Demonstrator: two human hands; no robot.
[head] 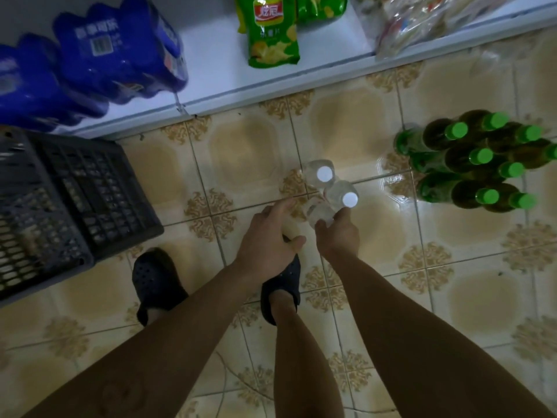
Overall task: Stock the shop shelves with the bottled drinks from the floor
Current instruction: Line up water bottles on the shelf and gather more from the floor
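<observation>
Clear water bottles with white caps stand together on the tiled floor below me. My right hand reaches down to the nearest clear bottle, thumb and fingers curled round its top, beside another capped bottle. My left hand is just to the left, its fingers and thumb curved round a pale clear bottle that is mostly hidden. A cluster of several dark green bottles with green caps stands on the floor at the right. The white bottom shelf runs across the top.
On the shelf lie blue shrink-wrapped drink packs, a green crisp bag and clear packets. A black plastic crate stands on the floor at the left. My feet in dark clogs are below the hands.
</observation>
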